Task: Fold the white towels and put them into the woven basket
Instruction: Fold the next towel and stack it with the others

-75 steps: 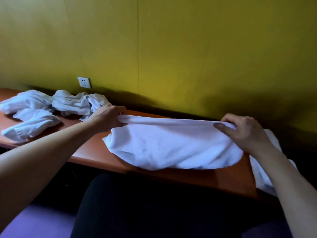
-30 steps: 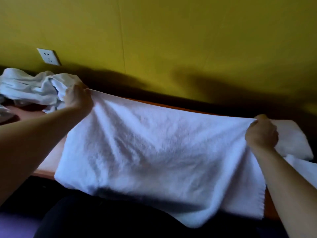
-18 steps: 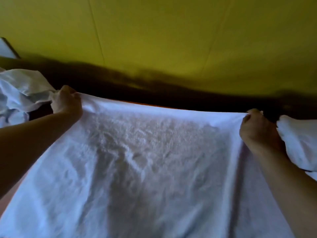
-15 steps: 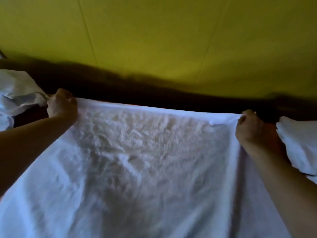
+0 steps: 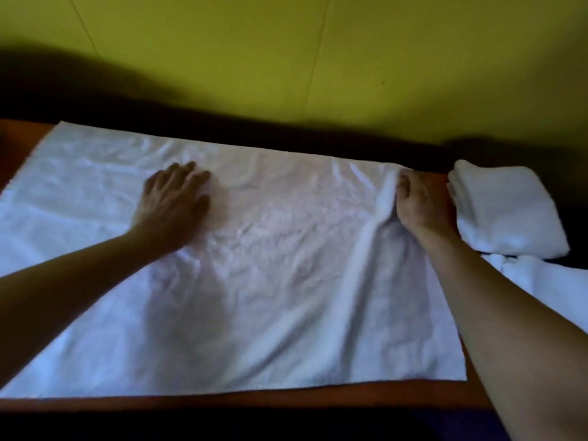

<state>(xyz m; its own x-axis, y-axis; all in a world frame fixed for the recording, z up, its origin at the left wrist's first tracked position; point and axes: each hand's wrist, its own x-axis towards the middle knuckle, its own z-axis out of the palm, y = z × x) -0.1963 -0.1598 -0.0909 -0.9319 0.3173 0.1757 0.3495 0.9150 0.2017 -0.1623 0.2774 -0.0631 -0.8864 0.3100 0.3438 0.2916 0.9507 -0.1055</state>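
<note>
Both hands are on the white towel point(image 5: 254, 265), which lies spread flat on the desk point(image 5: 318, 397), its long axis running left to right. Fingers straight, the left hand point(image 5: 173, 203) presses flat left of centre. The right hand point(image 5: 420, 203) grips the far right corner, bunching a ridge. A folded towel point(image 5: 506, 211) sits just right. No basket shows. Next probably comes a fold in half along that axis.

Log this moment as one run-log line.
towel: spread flat on table | left hand: flat, pressing it | right hand: pinching far-right edge
</note>
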